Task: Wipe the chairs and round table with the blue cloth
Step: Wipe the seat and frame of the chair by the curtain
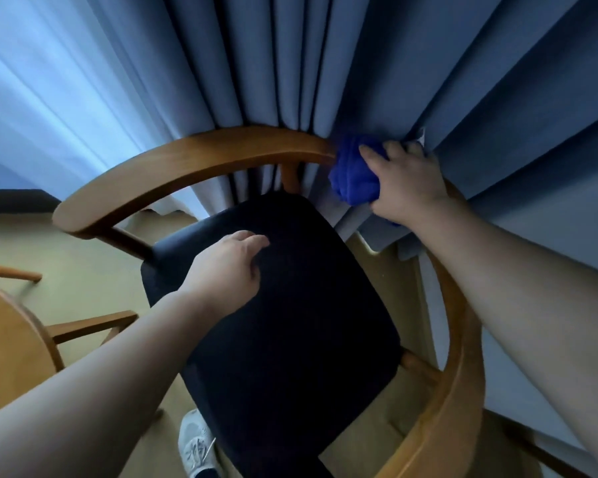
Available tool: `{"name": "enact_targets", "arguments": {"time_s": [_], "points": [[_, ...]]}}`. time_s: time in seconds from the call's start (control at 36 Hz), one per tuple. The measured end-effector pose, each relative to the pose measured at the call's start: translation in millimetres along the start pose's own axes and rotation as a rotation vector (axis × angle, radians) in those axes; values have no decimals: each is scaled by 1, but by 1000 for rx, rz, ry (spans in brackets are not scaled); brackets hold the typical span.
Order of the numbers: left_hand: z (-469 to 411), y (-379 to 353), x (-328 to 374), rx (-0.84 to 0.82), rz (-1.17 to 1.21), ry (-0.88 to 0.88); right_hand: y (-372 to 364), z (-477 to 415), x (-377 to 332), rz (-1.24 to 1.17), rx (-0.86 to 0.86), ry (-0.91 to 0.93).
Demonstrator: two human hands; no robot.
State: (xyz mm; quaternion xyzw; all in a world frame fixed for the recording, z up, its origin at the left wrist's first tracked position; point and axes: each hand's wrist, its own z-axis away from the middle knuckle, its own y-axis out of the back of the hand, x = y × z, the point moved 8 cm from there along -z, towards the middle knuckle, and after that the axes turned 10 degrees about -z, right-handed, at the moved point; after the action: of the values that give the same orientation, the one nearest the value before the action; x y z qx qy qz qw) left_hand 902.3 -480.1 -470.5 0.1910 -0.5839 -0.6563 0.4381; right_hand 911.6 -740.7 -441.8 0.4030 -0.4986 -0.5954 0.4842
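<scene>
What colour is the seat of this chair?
The chair seat is black or very dark, shown best in the head view.

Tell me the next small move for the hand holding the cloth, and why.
Probably slide the blue cloth leftward along the curved wooden chair rail. The right hand grips it bunched on the rail's bend by the curtain, and the rail's left stretch lies bare ahead of it. The left hand rests on the dark seat, seemingly steadying it.
</scene>
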Motion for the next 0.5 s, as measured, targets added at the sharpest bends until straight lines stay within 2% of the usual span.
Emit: {"name": "enact_targets", "arguments": {"time_s": [0.36, 0.5], "points": [[15, -2, 16, 27, 0, -107, 4, 55, 43, -13, 59, -281], [20, -4, 19, 28, -4, -145, 3, 73, 59, -88, 85, -398]]}}
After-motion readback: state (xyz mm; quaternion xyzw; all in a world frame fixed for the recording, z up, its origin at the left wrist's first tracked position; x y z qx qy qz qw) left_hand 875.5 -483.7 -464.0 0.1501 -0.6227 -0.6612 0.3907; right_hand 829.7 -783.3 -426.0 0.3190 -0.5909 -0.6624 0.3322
